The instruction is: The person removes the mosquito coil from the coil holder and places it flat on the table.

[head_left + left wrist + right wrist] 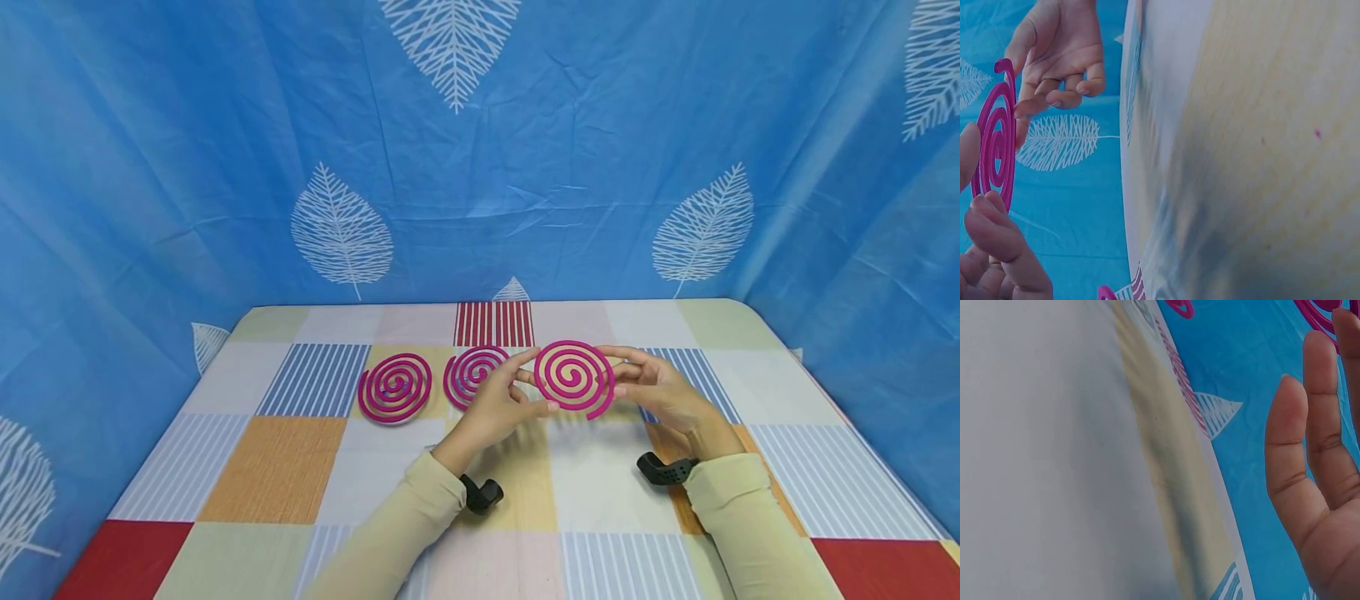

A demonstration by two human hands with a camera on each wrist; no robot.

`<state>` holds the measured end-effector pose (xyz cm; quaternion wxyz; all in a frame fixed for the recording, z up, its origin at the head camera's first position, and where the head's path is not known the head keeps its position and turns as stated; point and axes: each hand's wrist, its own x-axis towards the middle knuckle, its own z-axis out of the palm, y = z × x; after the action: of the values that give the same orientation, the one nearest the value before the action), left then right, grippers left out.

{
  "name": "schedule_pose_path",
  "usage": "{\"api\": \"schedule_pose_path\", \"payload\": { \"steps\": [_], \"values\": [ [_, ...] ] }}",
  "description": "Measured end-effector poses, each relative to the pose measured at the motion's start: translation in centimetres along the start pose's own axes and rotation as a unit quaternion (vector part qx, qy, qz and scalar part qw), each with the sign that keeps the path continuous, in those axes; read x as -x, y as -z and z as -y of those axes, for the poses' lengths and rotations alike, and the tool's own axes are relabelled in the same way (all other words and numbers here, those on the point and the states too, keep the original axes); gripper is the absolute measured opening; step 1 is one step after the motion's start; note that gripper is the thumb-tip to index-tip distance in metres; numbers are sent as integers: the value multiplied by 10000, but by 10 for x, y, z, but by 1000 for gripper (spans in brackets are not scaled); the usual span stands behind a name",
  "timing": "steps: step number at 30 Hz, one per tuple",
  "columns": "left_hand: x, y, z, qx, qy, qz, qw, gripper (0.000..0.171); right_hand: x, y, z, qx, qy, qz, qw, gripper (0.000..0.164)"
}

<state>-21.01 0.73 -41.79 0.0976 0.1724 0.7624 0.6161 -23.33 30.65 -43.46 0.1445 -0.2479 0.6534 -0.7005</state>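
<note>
Both hands hold a magenta mosquito coil (574, 377) up over the middle of the table, its flat face towards the head camera. The left hand (497, 402) grips its left edge between thumb and fingers. At the opposite edge, the right hand (667, 396) pinches it with the thumb in front and fingers behind. Seen from the left wrist, the coil (999, 147) stands nearly edge-on between the two hands. Only part of it shows beyond the right hand's fingers (1321, 369) in the right wrist view.
Two more magenta mosquito coils lie on the table, one at left (397, 385) and one (480, 375) partly behind the left hand. A patchwork-patterned cloth (273, 471) covers the table. Blue curtains (525, 167) with white leaf prints enclose the back and sides.
</note>
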Motion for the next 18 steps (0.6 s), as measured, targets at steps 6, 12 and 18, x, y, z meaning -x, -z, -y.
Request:
{"api": "schedule_pose_path", "payload": {
  "steps": [6,12,18],
  "values": [
    [-4,-7,4,-35,-6,-185,9998,82,1,6,-4,53,37,49,10000,57],
    [-6,-12,5,-30,39,-287,9996,81,1,10,-7,-183,172,194,9995,58],
    [-10,-16,3,-19,29,-323,9995,80,2,12,-7,-179,67,-48,9998,59]
  ]
}}
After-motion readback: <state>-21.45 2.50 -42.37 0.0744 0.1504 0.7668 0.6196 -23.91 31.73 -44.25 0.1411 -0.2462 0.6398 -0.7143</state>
